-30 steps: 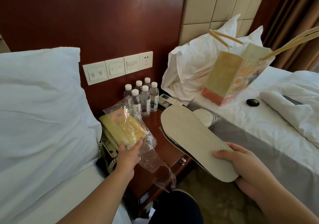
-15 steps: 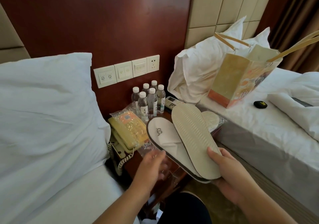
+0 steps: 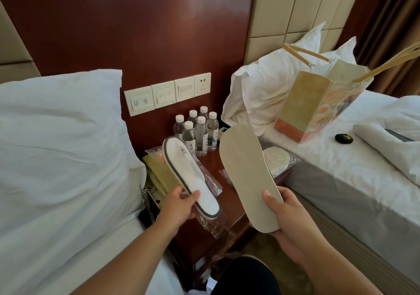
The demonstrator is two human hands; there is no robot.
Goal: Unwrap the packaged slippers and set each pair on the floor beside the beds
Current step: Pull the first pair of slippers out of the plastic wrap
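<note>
Over the bedside table (image 3: 229, 200), the left hand (image 3: 179, 206) pinches one white slipper (image 3: 193, 176) face up, while the right hand (image 3: 288, 217) grips the other slipper (image 3: 247, 176) sole up.

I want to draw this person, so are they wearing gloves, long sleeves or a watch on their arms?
No. The left hand and the right hand are bare: no gloves, no rings showing. No sleeve, watch or bracelet shows on either arm up to the picture's edge.
</note>
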